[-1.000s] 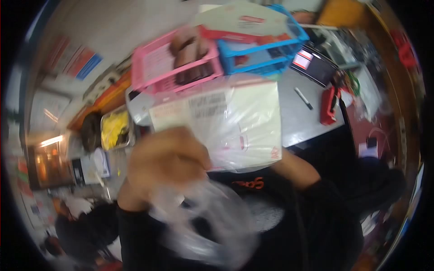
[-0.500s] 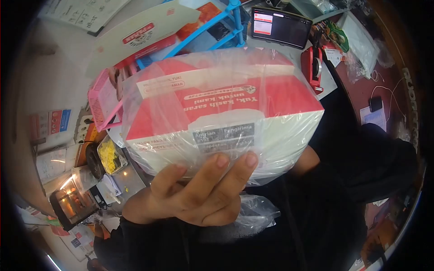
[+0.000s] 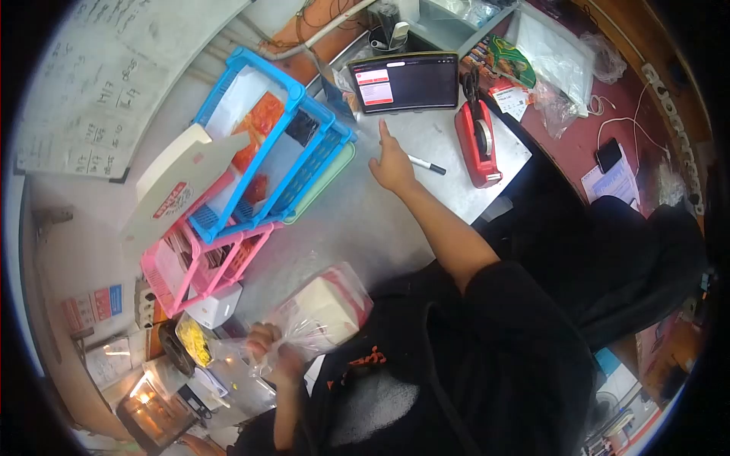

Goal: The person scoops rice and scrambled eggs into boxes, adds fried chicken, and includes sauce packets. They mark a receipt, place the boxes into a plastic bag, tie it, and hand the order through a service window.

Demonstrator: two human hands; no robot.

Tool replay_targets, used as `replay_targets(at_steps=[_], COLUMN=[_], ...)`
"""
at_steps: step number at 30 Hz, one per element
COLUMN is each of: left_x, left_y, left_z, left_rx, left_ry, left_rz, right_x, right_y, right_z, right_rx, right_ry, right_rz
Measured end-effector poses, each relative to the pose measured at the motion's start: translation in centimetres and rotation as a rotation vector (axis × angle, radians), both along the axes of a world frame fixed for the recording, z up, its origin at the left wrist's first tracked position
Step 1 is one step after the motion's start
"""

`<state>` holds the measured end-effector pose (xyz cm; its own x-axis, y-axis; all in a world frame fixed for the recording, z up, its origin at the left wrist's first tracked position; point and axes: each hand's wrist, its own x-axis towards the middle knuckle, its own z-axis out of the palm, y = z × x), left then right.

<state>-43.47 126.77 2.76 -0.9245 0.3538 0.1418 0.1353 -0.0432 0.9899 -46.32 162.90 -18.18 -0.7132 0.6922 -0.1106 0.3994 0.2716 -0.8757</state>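
Note:
My left hand (image 3: 274, 349) is closed round the gathered neck of a clear plastic bag. Inside the bag is a red and white cardboard food box (image 3: 323, 308), tilted, near my body at the edge of the metal table (image 3: 334, 220). My right hand (image 3: 393, 163) reaches over the table just short of the tablet (image 3: 404, 83), its index finger stretched towards the lower edge of the screen. It holds nothing, and its other fingers are partly hidden. A marker pen (image 3: 427, 164) lies beside it, and a red tape dispenser (image 3: 477, 144) stands further right.
Stacked blue (image 3: 285, 152) and pink baskets (image 3: 201, 262) stand left of the table's middle, with a folded carton (image 3: 179, 194) leaning there. A container of yellow packets (image 3: 194, 340) sits lower left. A phone (image 3: 608, 155) lies on the red surface at right.
The bagged box has moved from close before the camera down to the lower left. My left hand now grips the bag's neck, and my right hand has gone out to the tablet.

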Motion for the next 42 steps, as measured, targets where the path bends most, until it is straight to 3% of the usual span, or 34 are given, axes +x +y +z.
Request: replay_targets(at_steps=[1, 5, 7, 11, 12, 13, 15, 16, 20, 21, 23, 25, 27, 31, 32, 34, 36, 41, 42], left_x=[0.5, 2.0, 2.4, 2.8, 3.0, 3.1, 3.1, 3.5, 3.7, 3.9, 4.3, 3.6, 4.5, 6.8, 8.2, 11.4, 15.3, 27.4, 30.2], left_y=[-0.9, -4.3, -5.1, -8.7, -7.8, -9.3, -13.5, -13.7, -16.0, -15.5, -16.1, -17.9, -16.8, -15.3, -14.0, -11.9, -10.5, -8.1, -7.6], left_z=[-0.2, -2.0, -2.2, -1.5, -1.0, -1.3, -2.7, -2.1, -3.4, -3.0, -4.0, -6.0, -6.5, -7.2, -5.5, -3.2, -1.7, -1.4, -1.5], left_rx=[-0.032, -0.097, -0.007, 0.084, 0.144, 0.156, -0.123, 0.046, 0.104, 0.11, 0.145, -0.245, 0.135, -0.059, -0.076, -0.111, -0.1, 0.047, 0.017], left_ry=[-0.085, -0.081, -0.159, -0.132, -0.218, -0.202, -0.146, -0.212, -0.235, -0.22, -0.221, -0.011, -0.249, -0.112, -0.042, 0.076, 0.089, 0.137, 0.034], left_rz=[0.14, 0.296, 0.613, 0.562, 0.796, 0.78, 0.708, 0.607, 0.587, 0.466, 0.336, 0.055, -0.058, -0.396, -0.443, -0.573, -0.697, -0.908, -1.001], right_x=[-1.2, -4.8, -5.8, -6.3, -6.2, -6.2, -6.1, -5.6, -2.4, -1.1, 2.8, 8.5, 15.1, 25.5, 27.6, 30.9, 34.1, 47.3, 50.6], right_y=[0.7, 2.8, 3.2, 3.4, 3.2, 3.4, 4.4, 4.4, 1.0, -0.5, -5.0, -11.1, -17.8, -29.4, -32.1, -35.7, -38.4, -39.8, -39.8], right_z=[-0.2, -0.5, -0.5, -1.1, -1.4, -1.9, -1.3, -0.2, 3.1, 3.9, 2.5, 3.6, 6.9, 16.1, 19.2, 22.7, 22.7, 21.6, 22.2], right_rx=[0.159, 0.088, 0.051, 0.042, 0.044, 0.051, 0.062, 0.013, 0.042, 0.089, 0.296, 0.248, 0.131, 0.218, 0.369, 0.435, 0.491, 0.394, 0.429], right_ry=[-0.14, -0.341, -0.409, -0.392, -0.402, -0.406, -0.375, -0.389, -0.307, -0.242, 0.027, 0.194, 0.275, 0.341, 0.304, 0.288, 0.273, 0.137, 0.142], right_rz=[-0.004, -0.028, -0.069, -0.103, -0.105, -0.113, -0.115, -0.111, -0.157, -0.138, -0.092, -0.02, 0.009, 0.086, 0.088, 0.118, 0.134, -0.144, -0.184])
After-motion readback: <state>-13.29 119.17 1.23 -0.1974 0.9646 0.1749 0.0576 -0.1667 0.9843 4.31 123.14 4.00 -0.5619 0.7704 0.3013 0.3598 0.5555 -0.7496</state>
